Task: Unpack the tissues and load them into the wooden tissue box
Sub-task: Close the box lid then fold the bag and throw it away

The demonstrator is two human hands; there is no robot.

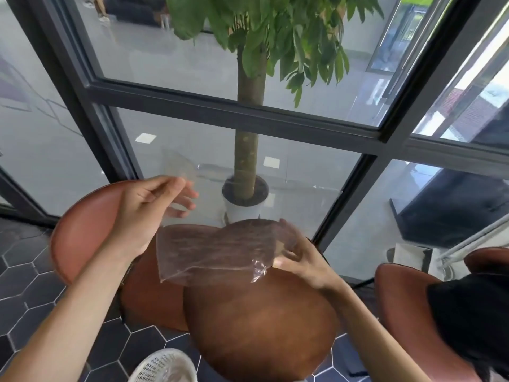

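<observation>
While both hands pinch clear plastic wrapper (pixel 212 252) — left hand (pixel 150 208), right hand (pixel 305 260) — wrapper looks empty.

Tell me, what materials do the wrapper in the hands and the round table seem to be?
The wrapper looks like thin clear plastic film: the table shows through it and it crinkles with glossy highlights. The round table looks like brown wood with a smooth satin finish; faint grain shows, though it could be veneer.

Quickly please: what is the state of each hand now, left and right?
Left hand: pinching the upper edge of the clear plastic wrapper.
Right hand: gripping the wrapper's right end, above the round wooden table.
</observation>
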